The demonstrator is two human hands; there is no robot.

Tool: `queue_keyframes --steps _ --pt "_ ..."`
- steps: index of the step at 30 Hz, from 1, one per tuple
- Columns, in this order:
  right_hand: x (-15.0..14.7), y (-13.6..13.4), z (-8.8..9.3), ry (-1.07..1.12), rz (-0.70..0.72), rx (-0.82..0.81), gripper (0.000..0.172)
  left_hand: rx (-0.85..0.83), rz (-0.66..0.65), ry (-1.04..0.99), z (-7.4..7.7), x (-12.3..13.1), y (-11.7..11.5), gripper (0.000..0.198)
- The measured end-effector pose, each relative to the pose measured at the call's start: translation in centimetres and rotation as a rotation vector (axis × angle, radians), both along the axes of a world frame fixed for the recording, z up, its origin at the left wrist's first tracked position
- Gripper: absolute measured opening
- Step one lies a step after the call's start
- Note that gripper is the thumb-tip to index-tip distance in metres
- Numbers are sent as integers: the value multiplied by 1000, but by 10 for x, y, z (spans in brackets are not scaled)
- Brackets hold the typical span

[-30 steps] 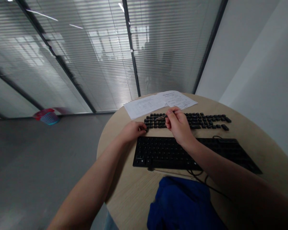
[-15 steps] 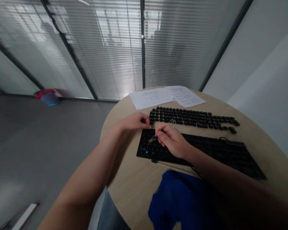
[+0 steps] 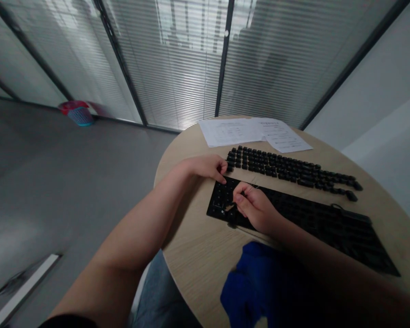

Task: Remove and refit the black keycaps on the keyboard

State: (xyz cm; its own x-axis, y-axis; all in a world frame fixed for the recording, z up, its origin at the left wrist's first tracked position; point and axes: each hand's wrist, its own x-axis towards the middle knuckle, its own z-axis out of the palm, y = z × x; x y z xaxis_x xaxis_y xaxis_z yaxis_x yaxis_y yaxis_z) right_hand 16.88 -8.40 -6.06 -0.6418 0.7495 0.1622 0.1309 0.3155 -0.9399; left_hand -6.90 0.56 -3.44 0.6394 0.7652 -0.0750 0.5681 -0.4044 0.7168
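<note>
A black keyboard base (image 3: 304,218) lies slantwise on the round wooden table. At its far left corner is my left hand (image 3: 213,167), its fingers curled and the thumb touching the corner; whatever it may pinch is too small to make out. Over the left part of the base my right hand (image 3: 253,202) is closed around a thin wire tool (image 3: 254,183), whose wire loops stick out above the fingers. A small brownish piece shows below that hand. Rows of loose black keycaps (image 3: 283,166) lie just beyond the base.
Printed papers (image 3: 232,132) lie at the table's far edge. Blue cloth (image 3: 246,282) is at the near side. A cable runs along the base's near edge. A red and blue basket (image 3: 80,114) stands on the floor at the left, by the glass wall with blinds.
My left hand has moved from beside the keycaps onto the keyboard's corner. The whole view has shifted, so the table appears further right. My right hand stays over the base.
</note>
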Motion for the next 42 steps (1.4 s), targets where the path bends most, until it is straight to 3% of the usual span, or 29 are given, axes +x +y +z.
queue_keyframes --steps 5,12,36,42 --pt "0 -1 4 -61 21 45 23 -6 -4 -8 -2 0 2 26" --pt "-4 -6 19 -156 95 231 14 -28 -1 -6 -6 -2 4 29" --pt "-4 -7 16 -237 186 427 17 -96 70 12 0 2 -5 32" --pt "-1 -5 11 -165 142 441 15 -135 85 7 2 3 -8 32"
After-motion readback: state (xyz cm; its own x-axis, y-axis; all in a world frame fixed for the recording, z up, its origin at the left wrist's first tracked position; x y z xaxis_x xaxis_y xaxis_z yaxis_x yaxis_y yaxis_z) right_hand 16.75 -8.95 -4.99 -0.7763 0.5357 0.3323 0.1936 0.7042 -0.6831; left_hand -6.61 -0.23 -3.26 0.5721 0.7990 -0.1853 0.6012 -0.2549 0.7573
